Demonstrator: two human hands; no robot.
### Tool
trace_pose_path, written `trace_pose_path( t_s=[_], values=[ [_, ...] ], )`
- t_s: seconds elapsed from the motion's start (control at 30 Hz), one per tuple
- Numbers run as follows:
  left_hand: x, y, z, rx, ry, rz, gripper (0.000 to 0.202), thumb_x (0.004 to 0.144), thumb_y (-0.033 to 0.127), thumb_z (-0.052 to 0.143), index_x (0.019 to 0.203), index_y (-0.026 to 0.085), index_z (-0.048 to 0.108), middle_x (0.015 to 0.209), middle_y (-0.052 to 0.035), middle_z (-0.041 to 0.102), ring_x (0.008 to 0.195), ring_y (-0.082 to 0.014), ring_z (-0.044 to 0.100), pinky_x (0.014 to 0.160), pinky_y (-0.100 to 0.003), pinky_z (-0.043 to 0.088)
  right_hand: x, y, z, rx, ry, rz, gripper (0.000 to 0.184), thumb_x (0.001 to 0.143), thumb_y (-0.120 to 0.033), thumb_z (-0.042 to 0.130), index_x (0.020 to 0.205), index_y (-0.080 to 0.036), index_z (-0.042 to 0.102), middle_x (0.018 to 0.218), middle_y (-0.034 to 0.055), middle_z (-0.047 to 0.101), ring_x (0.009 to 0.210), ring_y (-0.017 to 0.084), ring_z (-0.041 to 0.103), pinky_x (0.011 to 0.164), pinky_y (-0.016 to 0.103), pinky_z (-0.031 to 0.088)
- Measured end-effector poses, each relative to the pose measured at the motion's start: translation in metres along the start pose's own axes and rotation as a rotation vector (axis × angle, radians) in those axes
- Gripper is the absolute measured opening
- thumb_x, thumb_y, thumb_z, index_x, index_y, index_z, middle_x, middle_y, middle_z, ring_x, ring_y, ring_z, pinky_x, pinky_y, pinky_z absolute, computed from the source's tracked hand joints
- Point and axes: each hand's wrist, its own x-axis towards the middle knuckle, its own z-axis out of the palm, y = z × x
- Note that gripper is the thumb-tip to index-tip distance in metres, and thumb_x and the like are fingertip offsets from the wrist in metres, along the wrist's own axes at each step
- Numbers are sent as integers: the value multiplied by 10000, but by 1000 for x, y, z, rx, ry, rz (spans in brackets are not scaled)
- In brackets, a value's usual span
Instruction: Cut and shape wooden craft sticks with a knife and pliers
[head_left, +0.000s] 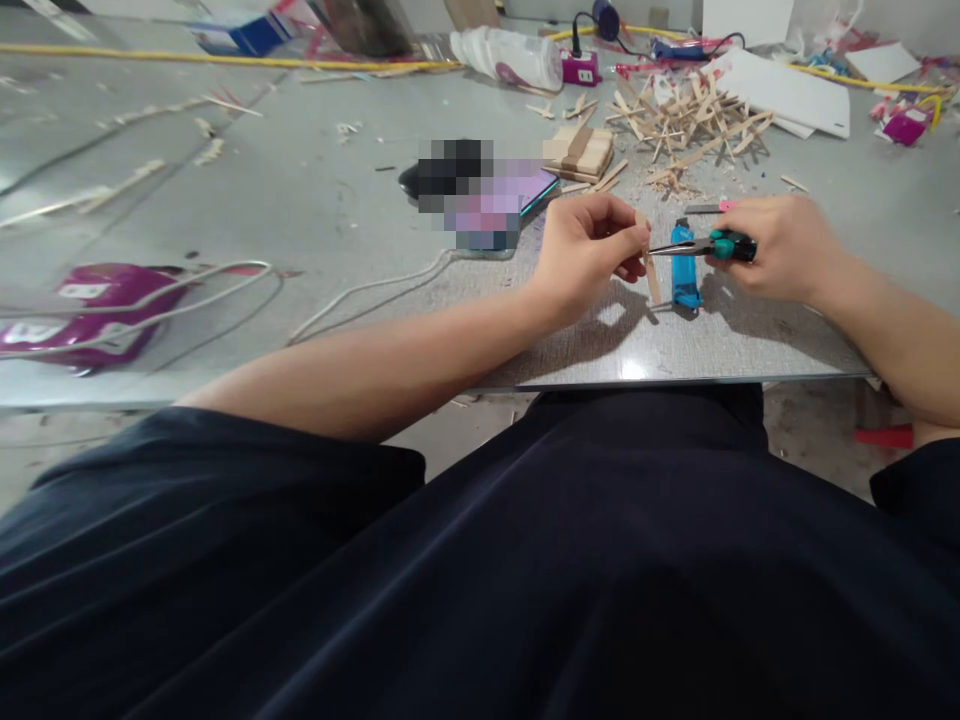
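Stick point(654, 280) partly behind left hand point(587, 242)

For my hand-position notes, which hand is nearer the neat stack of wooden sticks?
Left. The left hand, pinching a wooden stick, is on the near side of the neat stack; the right hand, holding pliers, is farther off, to the right.

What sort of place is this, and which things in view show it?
Probably a craft workbench: a heap of thin wooden sticks lies on the grey tabletop, a banded bundle sits nearby, and the right hand holds pliers.
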Motion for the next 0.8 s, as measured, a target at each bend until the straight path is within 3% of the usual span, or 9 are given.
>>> trace_pose_path(
  t_s=[0.17,0.33,0.57,0.8],
  values=[
    [-2,2,1,35,-1,29,213,878,237,920,812,215,718,698,-1,724,616,-117,711,589,-238,629,0,-2,-2,15,-22,17,206,1002,-404,656,1111,-269,766,1194,158,856,1110,385,742,858,483,454],
    [-1,2,1,62,-17,42,231,877,249,940,802,215,724,698,7,727,605,-116,706,586,-242,630,-1,-3,0,9,-11,12,186,956,-373,666,1090,-282,756,1161,131,860,1076,384,747,826,478,445],
    [0,-1,-1,106,-32,91,204,919,154,911,810,208,748,693,12,725,577,-100,682,583,-221,607,-1,-7,0,-7,-26,26,110,959,-355,703,984,-250,724,1079,151,837,1069,387,758,825,471,450],
    [3,-14,-6,258,-22,242,254,948,337,957,841,239,749,680,14,710,591,-138,697,558,-263,626,-4,-17,-4,-66,-31,61,156,983,-379,688,1035,-266,782,1081,120,848,1113,401,769,814,458,490]
  ],
)
